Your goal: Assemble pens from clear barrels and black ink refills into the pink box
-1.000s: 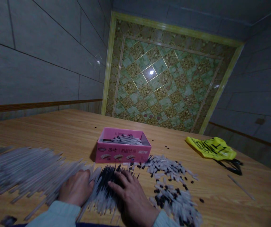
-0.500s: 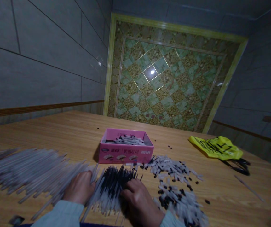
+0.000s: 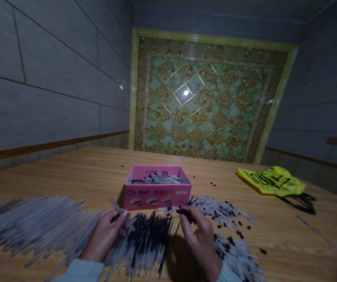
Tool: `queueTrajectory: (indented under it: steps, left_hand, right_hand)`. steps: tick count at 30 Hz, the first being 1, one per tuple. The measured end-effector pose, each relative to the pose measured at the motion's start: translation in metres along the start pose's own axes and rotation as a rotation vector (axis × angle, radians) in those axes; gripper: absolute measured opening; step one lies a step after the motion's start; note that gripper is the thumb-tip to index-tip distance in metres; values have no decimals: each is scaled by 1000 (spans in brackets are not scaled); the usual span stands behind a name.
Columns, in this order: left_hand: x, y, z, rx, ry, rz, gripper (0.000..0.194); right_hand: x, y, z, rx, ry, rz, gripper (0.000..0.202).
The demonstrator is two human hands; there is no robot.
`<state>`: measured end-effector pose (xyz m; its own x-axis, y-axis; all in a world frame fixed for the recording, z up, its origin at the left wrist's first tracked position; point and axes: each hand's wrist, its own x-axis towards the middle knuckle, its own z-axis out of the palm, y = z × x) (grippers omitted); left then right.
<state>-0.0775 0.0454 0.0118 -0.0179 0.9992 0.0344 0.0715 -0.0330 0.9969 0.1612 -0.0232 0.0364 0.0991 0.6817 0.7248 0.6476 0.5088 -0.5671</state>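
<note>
Nearest the viewer, the person's left hand (image 3: 105,235), cuffed in a pale blue-green sleeve (image 3: 82,271), is closed with thumb and forefinger on a translucent tube (image 3: 115,204), its smooth end projecting above the fingers; the right hand (image 3: 200,239) pinches a small dark piece (image 3: 182,211) at its fingertips, its exact form too blurred to tell; between the hands lies a dense heap of slim rods (image 3: 149,231), black and needle-like toward the far end, cloudy and translucent toward the near; to the left, long straight plastic tubes (image 3: 45,219) lie in a broad, roughly parallel spread; to the right, short whitish cylinders (image 3: 240,256) and stubby black plugs (image 3: 263,251) are loosely scattered; just beyond the rods stands a pink rectangular open box (image 3: 156,197), its front printed, with pale dark-ended sticks (image 3: 162,178) inside; farther right, a crumpled, glossy yellow bag (image 3: 271,182) with black lettering rests on the wood-grained tabletop (image 3: 92,172); at the back, a wall panel (image 3: 200,105) of polished green and mottled-brown diamond tiles is framed in yellowish moulding.
</note>
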Motion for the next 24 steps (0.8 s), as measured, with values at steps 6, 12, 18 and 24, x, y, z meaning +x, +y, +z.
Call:
queueTrajectory:
  steps: [6,12,18,24]
  left_hand:
    - [-7,1,16,-640,-9,-248,17]
    - [-11,2,23,-732,-5,-316,26]
    - [-13,-1,18,-416,-104,-40,15]
    - [-15,-3,10,515,-67,646,30]
  right_hand:
    - [11,-37,-22,58,108,-156,11]
    - [12,-44,-26,50,101,-223,13]
    - [17,-42,-32,22,155,-177,10]
    - [23,-44,-46,20,217,-105,6]
